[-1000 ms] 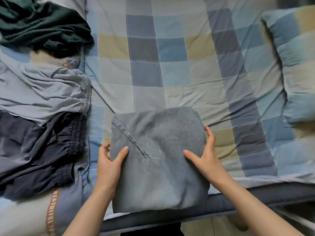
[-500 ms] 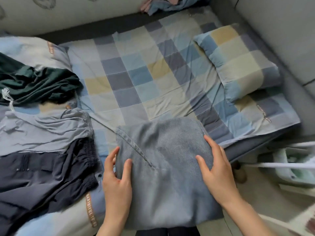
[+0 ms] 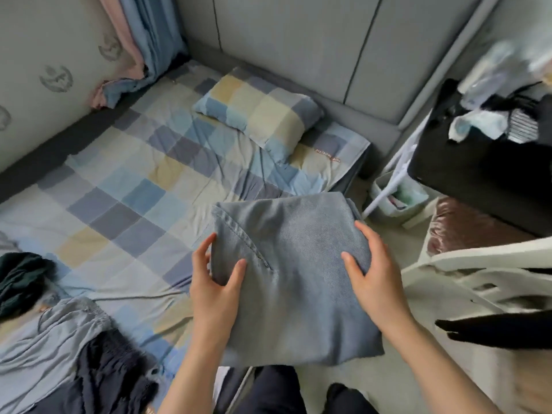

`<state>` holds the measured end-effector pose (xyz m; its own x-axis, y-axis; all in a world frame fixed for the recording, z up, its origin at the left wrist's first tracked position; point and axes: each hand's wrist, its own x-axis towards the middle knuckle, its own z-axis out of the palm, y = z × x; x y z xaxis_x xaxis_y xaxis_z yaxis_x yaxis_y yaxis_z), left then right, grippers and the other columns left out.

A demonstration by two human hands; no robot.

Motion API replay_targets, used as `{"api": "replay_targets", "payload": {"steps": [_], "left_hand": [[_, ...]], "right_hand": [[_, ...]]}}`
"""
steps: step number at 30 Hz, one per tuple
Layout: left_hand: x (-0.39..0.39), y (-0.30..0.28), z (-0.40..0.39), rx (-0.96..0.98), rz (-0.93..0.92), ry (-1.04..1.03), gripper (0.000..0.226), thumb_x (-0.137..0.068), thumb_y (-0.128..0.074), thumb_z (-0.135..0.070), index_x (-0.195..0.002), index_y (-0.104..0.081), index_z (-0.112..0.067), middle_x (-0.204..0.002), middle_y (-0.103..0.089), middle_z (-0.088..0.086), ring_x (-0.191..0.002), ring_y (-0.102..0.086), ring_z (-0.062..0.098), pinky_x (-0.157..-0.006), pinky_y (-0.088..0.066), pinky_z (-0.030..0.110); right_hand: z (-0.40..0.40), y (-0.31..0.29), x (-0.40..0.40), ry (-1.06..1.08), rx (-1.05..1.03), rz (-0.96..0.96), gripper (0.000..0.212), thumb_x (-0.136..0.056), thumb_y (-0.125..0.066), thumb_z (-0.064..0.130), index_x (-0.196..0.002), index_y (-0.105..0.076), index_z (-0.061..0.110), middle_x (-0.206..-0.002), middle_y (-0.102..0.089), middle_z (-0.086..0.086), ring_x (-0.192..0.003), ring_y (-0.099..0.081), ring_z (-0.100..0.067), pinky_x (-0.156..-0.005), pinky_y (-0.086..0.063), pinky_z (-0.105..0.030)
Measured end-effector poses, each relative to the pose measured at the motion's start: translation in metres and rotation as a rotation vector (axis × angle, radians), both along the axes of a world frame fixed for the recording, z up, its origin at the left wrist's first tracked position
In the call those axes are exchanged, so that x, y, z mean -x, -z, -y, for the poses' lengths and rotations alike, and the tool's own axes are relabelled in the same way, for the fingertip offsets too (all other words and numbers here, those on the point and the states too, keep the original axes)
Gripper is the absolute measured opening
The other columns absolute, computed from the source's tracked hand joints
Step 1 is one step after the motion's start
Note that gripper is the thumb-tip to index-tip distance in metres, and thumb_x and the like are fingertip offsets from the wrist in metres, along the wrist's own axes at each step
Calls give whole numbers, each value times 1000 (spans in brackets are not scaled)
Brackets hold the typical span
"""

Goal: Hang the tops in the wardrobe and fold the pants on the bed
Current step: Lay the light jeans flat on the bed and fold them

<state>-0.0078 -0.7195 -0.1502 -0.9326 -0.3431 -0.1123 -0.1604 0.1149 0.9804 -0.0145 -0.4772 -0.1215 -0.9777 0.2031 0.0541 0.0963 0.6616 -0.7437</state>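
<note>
Head view, nearest first: the left hand (image 3: 216, 289) and right hand (image 3: 378, 274) each grip a side edge of the folded denim pants (image 3: 294, 273), thumbs on top, fingers curled under. The bundle appears lifted past the bed (image 3: 125, 186) edge, over the floor. With only the edges held, the middle could sag and the folds slip open. Beyond lies a checked pillow (image 3: 258, 115).
</note>
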Motion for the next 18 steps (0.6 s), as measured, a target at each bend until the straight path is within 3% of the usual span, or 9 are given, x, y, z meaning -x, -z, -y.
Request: {"api": "replay_targets", "payload": {"steps": [2,6,11,14,18], "left_hand": [[4,-10,-30,0,-25,119,62,-85,-74,-17,-127,-45,-52,-118,-59,-23,-93,-66,-4,-70,-56,17],[1,-26,-92,21,-86,301,64,-86,-71,-7,-132,-45,-43,-108,-60,-40,-92,-64,-11,-68,-52,8],[-27,-43,-180,-8,-107,456,62,-87,-71,-13,-132,-44,-47,-128,-56,-20,-109,-60,-4,-82,-55,16],[-49,-54,-228,-23,-117,541,59,-87,-70,-16,-131,-46,-48,-127,-54,-26,-110,-58,-7,-81,-53,12],[-86,-61,-303,-48,-112,653,52,-89,-70,-15,-122,-54,-51,-113,-61,-32,-103,-63,-5,-78,-57,17]], "right_hand": [[-30,-12,-17,86,4,-31,52,-90,-63,9,-138,-45,9,-134,-51,-8,-122,-46,-13,-100,-26,-5],[-88,-30,-52,228,-4,-54,50,-90,-63,11,-138,-46,10,-135,-52,-8,-125,-48,-19,-103,-32,-18],[-172,-49,-116,373,-19,-108,48,-91,-63,13,-136,-48,13,-135,-53,-3,-123,-49,-15,-100,-32,-13],[-216,-57,-156,452,-37,-132,48,-91,-62,14,-137,-48,14,-132,-54,-2,-120,-48,-10,-97,-28,-7],[-275,-61,-227,584,-5,-108,48,-93,-59,19,-139,-44,19,-132,-52,1,-118,-46,-5,-97,-31,-13]]}}
